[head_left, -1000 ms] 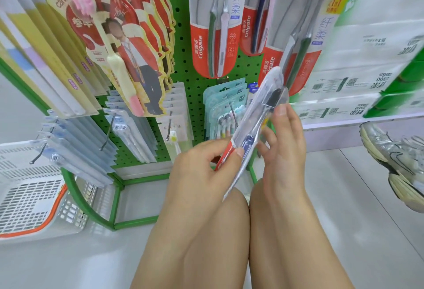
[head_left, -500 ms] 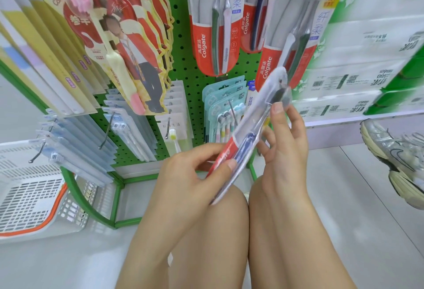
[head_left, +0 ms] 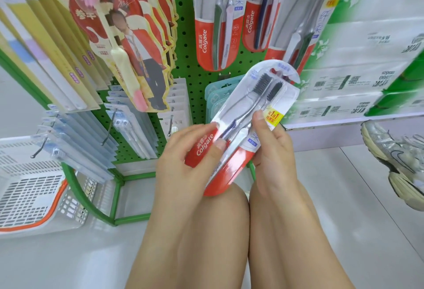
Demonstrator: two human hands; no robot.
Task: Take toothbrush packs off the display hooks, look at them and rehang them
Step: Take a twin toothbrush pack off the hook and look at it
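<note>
I hold a red and clear Colgate twin toothbrush pack (head_left: 247,114) in both hands, its printed front turned up toward me. My left hand (head_left: 188,160) grips the red lower end, thumb on top of the card. My right hand (head_left: 273,151) holds the pack's right edge, thumb pressed on the blister near the yellow sticker. Two dark-bristled brushes show through the plastic. More Colgate packs (head_left: 215,20) hang on the green pegboard (head_left: 185,54) above. Red and cream packs with a pink brush (head_left: 128,43) hang at the upper left.
Slim blue-white packs (head_left: 75,142) hang on low hooks at the left. A white mesh basket with an orange rim (head_left: 29,194) sits on the floor at far left. Green and white cartons (head_left: 358,64) fill the right shelf. Someone's silver sneaker (head_left: 397,162) stands at the right edge.
The pack has turned from edge-on to face-up, so its front print and both brush heads now show. Both hands shifted slightly with it and kept their hold.
</note>
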